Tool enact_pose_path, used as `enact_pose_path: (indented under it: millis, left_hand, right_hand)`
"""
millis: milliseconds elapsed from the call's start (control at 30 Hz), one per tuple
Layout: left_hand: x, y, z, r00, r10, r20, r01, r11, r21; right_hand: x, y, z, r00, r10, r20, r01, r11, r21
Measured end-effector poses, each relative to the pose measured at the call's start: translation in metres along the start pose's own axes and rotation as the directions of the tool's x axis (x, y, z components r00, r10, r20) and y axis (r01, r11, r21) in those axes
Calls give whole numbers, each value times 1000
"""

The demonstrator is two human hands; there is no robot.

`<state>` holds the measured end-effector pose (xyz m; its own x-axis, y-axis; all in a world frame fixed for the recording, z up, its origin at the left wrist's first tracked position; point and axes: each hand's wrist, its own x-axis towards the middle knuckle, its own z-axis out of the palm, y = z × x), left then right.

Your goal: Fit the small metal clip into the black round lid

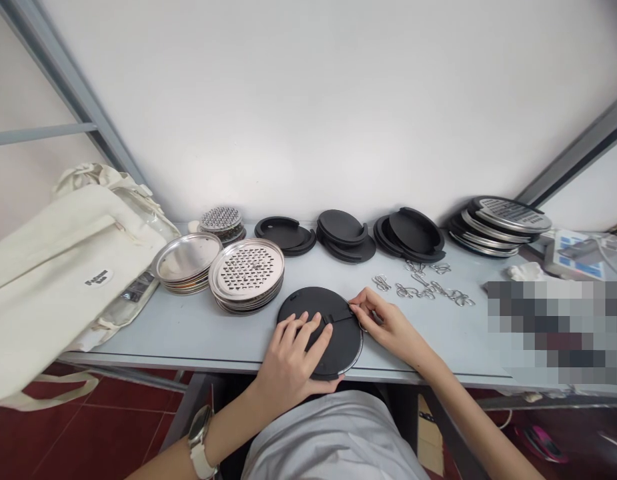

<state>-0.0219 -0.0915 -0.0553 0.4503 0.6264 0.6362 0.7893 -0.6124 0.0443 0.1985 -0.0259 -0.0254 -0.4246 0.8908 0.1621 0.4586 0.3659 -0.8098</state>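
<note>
A black round disc (338,340) lies flat near the front edge of the grey table (188,330), with a thin metal rim showing under its right side. My left hand (291,357) rests on it, fingers spread flat over its left half. My right hand (383,323) is at the disc's right edge, thumb and forefinger pinched together at a small slot; whatever they hold is too small to make out. Loose wire clips (428,288) lie just beyond the right hand.
At the back stand stacks of black discs (345,235), a stack of perforated metal plates (247,272), plain metal plates (187,260) and assembled lids (498,223). A cream canvas bag (63,267) fills the left end. A blurred patch covers the right.
</note>
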Motion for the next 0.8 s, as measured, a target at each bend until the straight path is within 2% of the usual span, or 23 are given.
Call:
enact_pose_path:
  millis: [400,800]
  left_hand:
    - [0,0,0,1000,3,-5,-3,1000,-1]
    - [1,0,-1,1000,12,-10,-12,1000,13]
  right_hand:
    - [2,3,0,995,57,-78,-52,997,58]
    - [1,1,0,999,14,30,-13,999,-34]
